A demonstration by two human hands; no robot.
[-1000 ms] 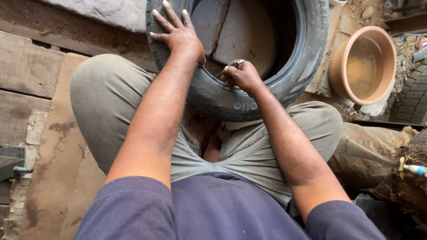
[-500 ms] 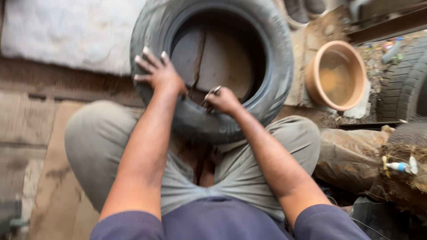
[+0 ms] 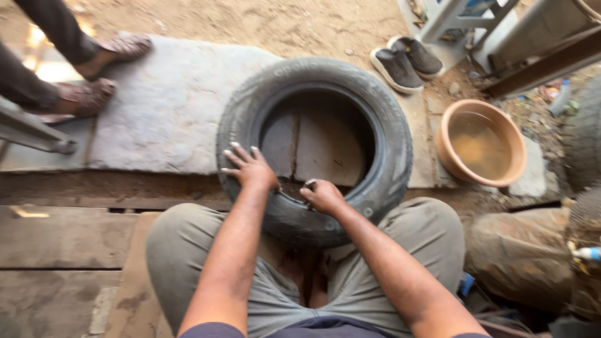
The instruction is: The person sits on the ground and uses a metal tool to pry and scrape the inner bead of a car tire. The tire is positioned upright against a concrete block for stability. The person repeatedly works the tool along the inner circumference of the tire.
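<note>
A black car tyre (image 3: 382, 119) stands tilted between my knees, its lower part resting against my grey trousers. My left hand (image 3: 248, 167) lies flat on the tyre's left sidewall with fingers spread. At the inner rim near the bottom, my right hand (image 3: 321, 195) is closed around a small metal tool whose tip shows above the fist. Through the tyre's hole I see a stone slab.
A clay-coloured basin (image 3: 481, 144) of murky water sits to the right. A pair of dark slip-on shoes (image 3: 407, 61) lies beyond the tyre. Another person's sandalled feet (image 3: 94, 75) stand at the top left on a grey slab (image 3: 156, 112). Wooden planks (image 3: 62, 244) lie at left.
The view has tilted up and back, so the whole tyre, the slab, the shoes and another person's feet now show. Both hands stay on the tyre's near side.
</note>
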